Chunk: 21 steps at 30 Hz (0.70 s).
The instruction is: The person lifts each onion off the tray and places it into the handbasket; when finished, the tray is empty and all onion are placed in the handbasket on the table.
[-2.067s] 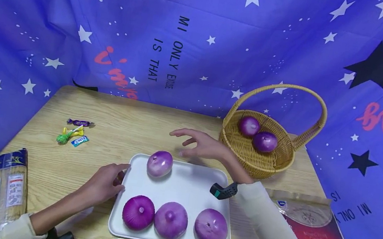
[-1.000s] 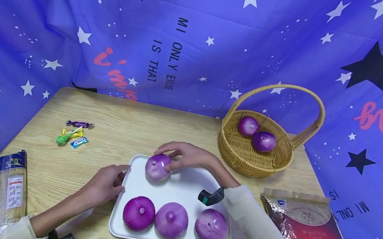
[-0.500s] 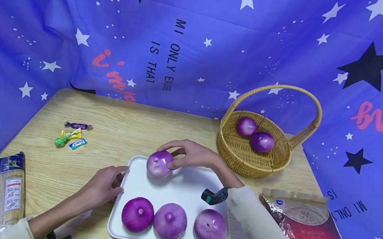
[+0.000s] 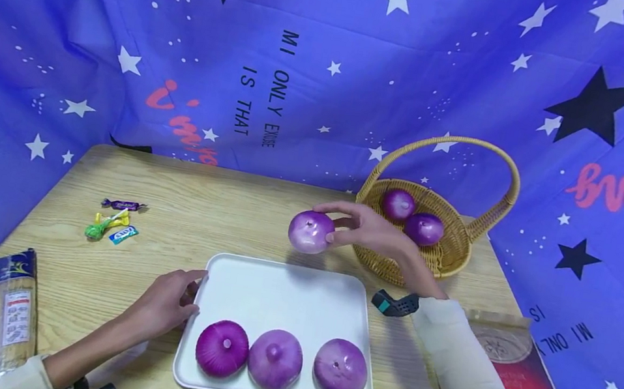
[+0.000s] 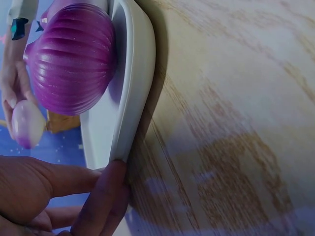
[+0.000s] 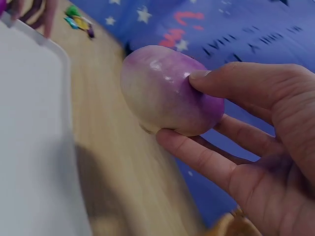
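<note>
In the head view my right hand (image 4: 369, 228) pinches a pale purple onion (image 4: 309, 232) between thumb and fingers. It is up off the table, beyond the tray's back edge and left of the basket. The right wrist view shows thumb and fingertips on opposite sides of this onion (image 6: 162, 91). My left hand (image 4: 164, 303) grips the left rim of the white tray (image 4: 277, 282), as the left wrist view shows with fingertips (image 5: 115, 172) at the edge. Along the tray's near side lie a dark purple onion (image 4: 222, 349), a lighter one (image 4: 275, 360) and another pale one (image 4: 340, 369).
A wicker basket (image 4: 385, 266) with a tall handle stands at the back right, holding two purple onions (image 4: 424, 229). Several wrapped candies (image 4: 117, 221) lie back left. A noodle-like pack (image 4: 0, 311) is at left; a red fruit-printed bag (image 4: 525, 374), partly behind my sleeve, at right.
My right hand has reached the pale onion at the tray's back left, taken hold of it and lifted it, moving right and away toward the basket. My left hand has stayed at the tray's rim.
</note>
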Motion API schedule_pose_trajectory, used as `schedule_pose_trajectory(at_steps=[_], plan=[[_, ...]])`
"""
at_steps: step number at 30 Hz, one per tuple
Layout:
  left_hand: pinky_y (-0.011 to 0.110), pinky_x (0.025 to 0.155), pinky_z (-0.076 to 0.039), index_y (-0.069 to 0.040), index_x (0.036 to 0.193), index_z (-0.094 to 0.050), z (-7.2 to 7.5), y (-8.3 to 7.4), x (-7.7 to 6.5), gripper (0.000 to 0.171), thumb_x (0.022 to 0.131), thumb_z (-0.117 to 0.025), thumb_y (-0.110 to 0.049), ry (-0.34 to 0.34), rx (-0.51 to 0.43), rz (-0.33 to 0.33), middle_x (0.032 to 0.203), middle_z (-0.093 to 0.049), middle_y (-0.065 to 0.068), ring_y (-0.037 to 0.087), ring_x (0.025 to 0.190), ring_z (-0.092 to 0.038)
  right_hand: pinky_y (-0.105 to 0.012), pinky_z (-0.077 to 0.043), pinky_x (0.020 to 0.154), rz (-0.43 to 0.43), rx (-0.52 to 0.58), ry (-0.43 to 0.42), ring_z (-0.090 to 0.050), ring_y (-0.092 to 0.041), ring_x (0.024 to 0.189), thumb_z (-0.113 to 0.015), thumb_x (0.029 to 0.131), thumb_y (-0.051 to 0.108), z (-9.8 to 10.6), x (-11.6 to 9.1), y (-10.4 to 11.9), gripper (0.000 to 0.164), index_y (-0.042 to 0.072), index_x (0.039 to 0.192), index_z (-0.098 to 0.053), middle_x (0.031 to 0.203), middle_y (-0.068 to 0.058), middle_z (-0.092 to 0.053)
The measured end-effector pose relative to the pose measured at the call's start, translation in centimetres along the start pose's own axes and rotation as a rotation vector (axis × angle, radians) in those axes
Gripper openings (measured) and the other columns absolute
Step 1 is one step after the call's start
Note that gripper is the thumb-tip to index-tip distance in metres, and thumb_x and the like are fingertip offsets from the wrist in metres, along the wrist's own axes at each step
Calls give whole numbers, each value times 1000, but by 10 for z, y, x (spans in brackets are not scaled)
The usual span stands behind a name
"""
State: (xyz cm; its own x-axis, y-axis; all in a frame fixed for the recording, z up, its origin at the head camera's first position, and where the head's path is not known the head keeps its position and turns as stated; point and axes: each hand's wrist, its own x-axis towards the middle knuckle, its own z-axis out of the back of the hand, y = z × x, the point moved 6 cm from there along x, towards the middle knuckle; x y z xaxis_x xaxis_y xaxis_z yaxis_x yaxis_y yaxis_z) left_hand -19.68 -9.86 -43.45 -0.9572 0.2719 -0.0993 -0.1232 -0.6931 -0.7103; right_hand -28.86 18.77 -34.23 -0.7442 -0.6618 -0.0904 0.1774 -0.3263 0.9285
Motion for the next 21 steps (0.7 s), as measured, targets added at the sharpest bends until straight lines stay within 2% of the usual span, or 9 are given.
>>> schedule_pose_trajectory(at_steps=[4, 8, 14, 21], plan=[[15, 52, -47, 2, 124, -45, 0, -1, 0, 59, 69, -67, 5, 5, 21, -6, 82, -57, 7, 13, 71, -54, -40, -44, 86, -51, -67, -83, -48, -28, 107, -65, 77, 9, 22, -14, -2, 55, 14, 128, -44, 125, -4, -46], [15, 52, -46, 2, 124, -46, 0, -1, -1, 59, 69, -67, 5, 7, 32, -1, 83, -57, 7, 13, 70, -54, -38, -46, 84, -98, -94, -151, -50, -26, 105, -67, 76, 15, 45, -27, -16, 55, 20, 127, -46, 125, -2, -45], [16, 52, -47, 0, 125, -45, 0, 0, -1, 59, 70, -66, 5, 18, 12, 42, 85, -57, 8, 13, 72, -54, -39, -47, 83, -110, -2, -186, -46, -29, 108, -67, 76, 12, 75, -43, -40, 55, 18, 126, -46, 126, -6, -39], [15, 49, -47, 1, 125, -45, -1, -2, 0, 60, 69, -65, 8, 10, -16, 35, 84, -56, 9, 14, 70, -55, -45, -44, 85, -137, 139, -279, -44, -31, 109, -64, 78, 7, 105, -59, -58, 56, 12, 129, -42, 127, -15, -36]])
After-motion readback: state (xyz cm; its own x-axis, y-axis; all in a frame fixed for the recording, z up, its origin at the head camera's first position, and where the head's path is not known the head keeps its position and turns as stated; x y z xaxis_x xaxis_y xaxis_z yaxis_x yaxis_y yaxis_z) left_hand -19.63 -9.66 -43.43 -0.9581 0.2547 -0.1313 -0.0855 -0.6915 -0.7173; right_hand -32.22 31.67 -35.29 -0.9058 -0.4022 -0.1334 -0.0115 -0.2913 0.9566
